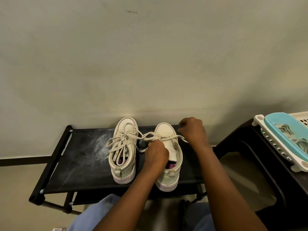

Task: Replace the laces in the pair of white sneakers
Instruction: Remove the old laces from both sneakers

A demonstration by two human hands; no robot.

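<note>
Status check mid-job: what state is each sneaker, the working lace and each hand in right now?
left sneaker: upright on shoe rack, own lace heaped loose on top.
right sneaker: upright, laced only near toe.
working lace: stretched sideways.
left hand: pinches working lace.
right hand: curled, seemingly gripping its end.

Left sneaker and right sneaker: off-white uppers, pale lilac sole edges, purple insoles. Laces: cream, plain. Shoe rack shelf: black fabric with whitish dusty smears; frame black. Wall: plain pale greenish-beige, a few dark specks. Basket: white, slotted. Tray on it: turquoise rim, grey-white swirls inside. Trousers: light blue.
</note>
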